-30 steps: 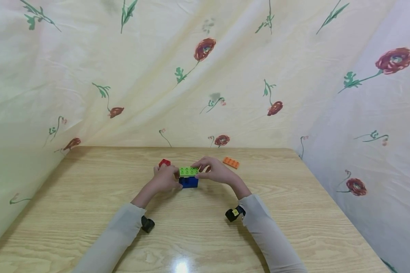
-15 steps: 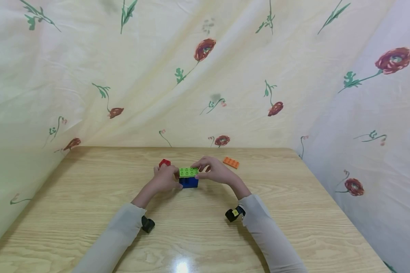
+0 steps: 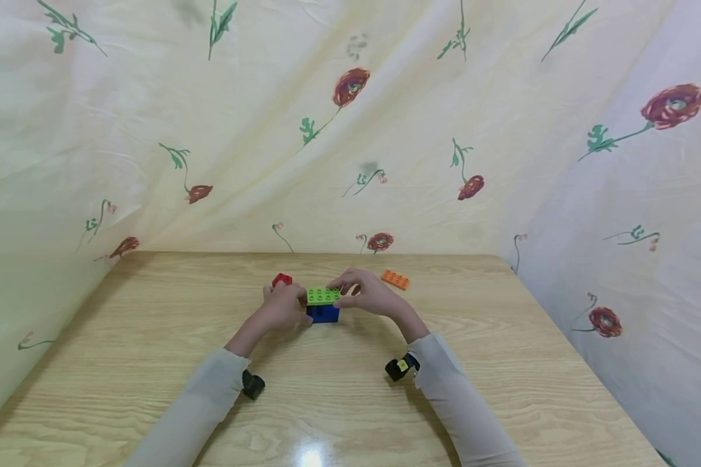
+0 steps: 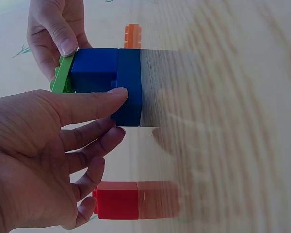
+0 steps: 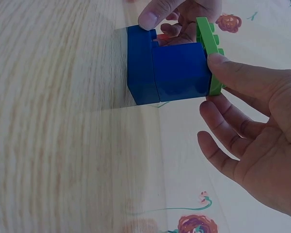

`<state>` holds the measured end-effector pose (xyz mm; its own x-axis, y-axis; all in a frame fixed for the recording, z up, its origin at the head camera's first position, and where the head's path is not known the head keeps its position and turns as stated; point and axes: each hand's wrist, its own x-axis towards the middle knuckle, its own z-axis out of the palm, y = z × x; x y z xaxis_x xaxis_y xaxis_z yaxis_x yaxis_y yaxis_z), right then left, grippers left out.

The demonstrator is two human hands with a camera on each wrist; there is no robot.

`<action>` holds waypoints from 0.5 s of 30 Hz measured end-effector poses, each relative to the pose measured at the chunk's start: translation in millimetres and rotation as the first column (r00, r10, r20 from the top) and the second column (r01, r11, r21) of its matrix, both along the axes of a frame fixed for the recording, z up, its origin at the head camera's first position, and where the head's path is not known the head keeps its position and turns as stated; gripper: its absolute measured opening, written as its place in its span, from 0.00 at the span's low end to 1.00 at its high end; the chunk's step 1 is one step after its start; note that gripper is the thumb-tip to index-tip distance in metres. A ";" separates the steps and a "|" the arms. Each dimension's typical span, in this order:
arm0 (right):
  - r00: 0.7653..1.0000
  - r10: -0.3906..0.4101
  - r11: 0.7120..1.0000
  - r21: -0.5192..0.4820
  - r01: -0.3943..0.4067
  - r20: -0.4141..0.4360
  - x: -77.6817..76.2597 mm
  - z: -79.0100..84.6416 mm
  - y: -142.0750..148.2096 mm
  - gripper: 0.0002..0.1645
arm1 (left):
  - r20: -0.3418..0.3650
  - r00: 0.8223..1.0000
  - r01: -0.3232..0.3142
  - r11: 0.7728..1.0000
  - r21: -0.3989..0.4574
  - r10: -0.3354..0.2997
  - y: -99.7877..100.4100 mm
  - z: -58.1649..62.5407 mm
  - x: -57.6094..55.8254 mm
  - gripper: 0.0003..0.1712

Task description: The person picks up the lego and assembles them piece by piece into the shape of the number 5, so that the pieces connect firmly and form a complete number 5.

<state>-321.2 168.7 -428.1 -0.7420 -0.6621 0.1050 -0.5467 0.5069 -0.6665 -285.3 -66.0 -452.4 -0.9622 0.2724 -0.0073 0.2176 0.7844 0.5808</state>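
Your left grip (image 3: 280, 305) is closed to a pinch on the lower blue brick (image 4: 131, 73), which sits on the worktop (image 3: 350, 402); your thumb lies along its near side, with the fingertips round its left end. The other fingers of that hand are loosely bent below.

Your right grip (image 3: 370, 295) is narrowed onto the right end of the green brick (image 3: 321, 296), thumb on the near side and fingers toward the far one. The green brick lies across the top of the stack, studs up, between your two grips. Under its right half, nearest your right grip, is the upper blue brick (image 4: 94, 63), standing on the lower one. The green brick's left half juts out toward your left grip, with a gap between it and the brick you hold there. You cannot tell from these views whether the green brick is fully seated.

Just beyond your left grip's knuckles, the red brick (image 4: 117, 200) stands on the worktop, apart from the stack. Past your right grip, farther out and to its right, the orange brick (image 3: 395, 279) lies flat, studs up.
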 end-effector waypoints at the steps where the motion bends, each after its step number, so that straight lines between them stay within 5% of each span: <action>1: 1.000 -0.001 1.000 0.000 0.001 -0.001 0.2 0.1 -0.1 0.21 | 0.001 1.000 -0.001 1.000 0.000 0.001 0.1 0.0 0.1 0.15; 15: 1.000 0.003 1.000 -0.009 -0.003 0.000 -1.5 -1.1 1.0 0.22 | 0.006 1.000 -0.003 1.000 -0.007 0.003 1.1 2.3 2.3 0.14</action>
<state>-322.7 169.8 -429.2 -0.7399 -0.6635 0.1110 -0.5482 0.4990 -0.6712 -282.9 -64.9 -450.1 -0.9629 0.2696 -0.0153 0.2117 0.7891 0.5766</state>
